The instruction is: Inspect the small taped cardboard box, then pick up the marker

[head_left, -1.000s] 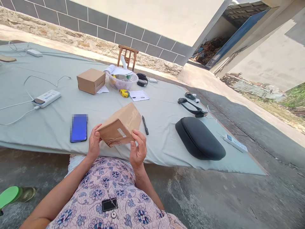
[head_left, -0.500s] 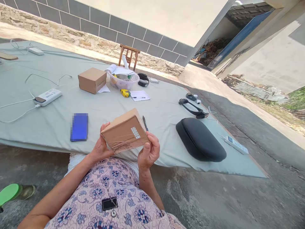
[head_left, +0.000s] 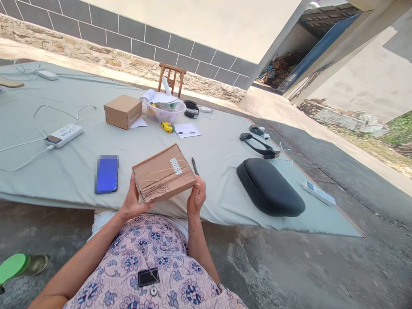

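A brown cardboard box [head_left: 162,171] is held tilted above the near edge of the cloth-covered table [head_left: 219,189]. Its upper face shows a patterned white sticker and dark scribbled lines. My left hand [head_left: 133,204] grips the box at its left and lower edge, some fingers hidden behind it. At its right corner, my right hand [head_left: 196,196] pinches the box. Just beyond that hand lies a black pen [head_left: 195,166]. A phone with a blurred blue screen [head_left: 107,174] rests to the left of the box.
Farther back are another cardboard box [head_left: 120,112], a basket [head_left: 164,112], a yellow tape measure [head_left: 168,127] and paper [head_left: 187,130]. On the right sit a black case [head_left: 270,187], a headset [head_left: 260,146] and a white power strip [head_left: 318,194]. Another power strip [head_left: 66,136] is left.
The box in my hands has turned, so its stickered face now points more upward. Both hands have shifted slightly left with it. The camera view has moved a little.
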`<state>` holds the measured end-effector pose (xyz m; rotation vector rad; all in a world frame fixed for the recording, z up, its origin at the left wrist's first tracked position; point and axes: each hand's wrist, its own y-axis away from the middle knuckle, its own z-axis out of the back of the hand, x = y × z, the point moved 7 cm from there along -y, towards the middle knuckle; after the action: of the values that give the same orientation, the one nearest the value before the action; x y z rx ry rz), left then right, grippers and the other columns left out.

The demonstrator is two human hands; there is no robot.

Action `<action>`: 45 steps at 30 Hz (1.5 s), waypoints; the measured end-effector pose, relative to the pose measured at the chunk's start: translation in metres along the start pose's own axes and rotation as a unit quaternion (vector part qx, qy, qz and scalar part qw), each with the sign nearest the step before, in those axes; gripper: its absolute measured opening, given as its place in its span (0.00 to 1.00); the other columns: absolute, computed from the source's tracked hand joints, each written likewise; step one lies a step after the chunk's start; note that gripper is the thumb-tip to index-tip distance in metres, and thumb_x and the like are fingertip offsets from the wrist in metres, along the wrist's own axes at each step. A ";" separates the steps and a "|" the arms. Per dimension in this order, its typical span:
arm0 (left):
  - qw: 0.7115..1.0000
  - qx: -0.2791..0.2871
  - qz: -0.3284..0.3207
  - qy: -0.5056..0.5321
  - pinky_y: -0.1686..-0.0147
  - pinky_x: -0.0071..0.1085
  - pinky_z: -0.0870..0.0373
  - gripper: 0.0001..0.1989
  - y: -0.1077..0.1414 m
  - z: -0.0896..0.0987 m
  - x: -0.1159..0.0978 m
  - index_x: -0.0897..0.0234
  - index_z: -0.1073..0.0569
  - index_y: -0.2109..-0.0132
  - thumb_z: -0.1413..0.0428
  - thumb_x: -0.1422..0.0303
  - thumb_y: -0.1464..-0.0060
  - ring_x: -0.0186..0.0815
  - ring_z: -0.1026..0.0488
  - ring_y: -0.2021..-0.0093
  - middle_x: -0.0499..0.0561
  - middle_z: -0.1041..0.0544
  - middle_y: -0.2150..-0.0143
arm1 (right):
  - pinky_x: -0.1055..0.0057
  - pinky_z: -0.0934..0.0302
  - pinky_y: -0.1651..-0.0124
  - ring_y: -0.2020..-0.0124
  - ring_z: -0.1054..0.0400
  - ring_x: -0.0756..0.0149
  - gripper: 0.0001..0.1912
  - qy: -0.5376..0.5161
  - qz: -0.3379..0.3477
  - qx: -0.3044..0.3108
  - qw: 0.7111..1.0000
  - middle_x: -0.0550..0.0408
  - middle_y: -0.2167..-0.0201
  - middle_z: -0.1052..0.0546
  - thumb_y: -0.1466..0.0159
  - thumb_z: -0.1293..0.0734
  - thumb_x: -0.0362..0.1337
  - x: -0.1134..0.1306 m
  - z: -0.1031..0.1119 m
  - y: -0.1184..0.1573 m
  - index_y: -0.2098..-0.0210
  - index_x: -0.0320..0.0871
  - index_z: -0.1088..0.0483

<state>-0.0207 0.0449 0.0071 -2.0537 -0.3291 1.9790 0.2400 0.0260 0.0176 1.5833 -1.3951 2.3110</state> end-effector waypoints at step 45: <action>0.996 0.058 0.045 0.041 0.28 0.45 0.48 0.44 -0.011 -0.010 0.014 0.55 0.55 0.25 0.50 0.42 0.40 0.48 0.51 0.25 0.54 0.48 0.24 | 0.65 0.34 0.54 0.53 0.31 0.61 0.22 -0.055 -0.085 0.098 0.990 0.48 0.53 0.25 0.33 0.40 0.52 0.003 -0.024 0.023 0.49 0.44 0.28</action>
<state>-0.0098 0.0597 -0.0019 -2.1028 -0.1048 1.9083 0.2102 0.0264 0.0029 1.8279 -1.0286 2.3530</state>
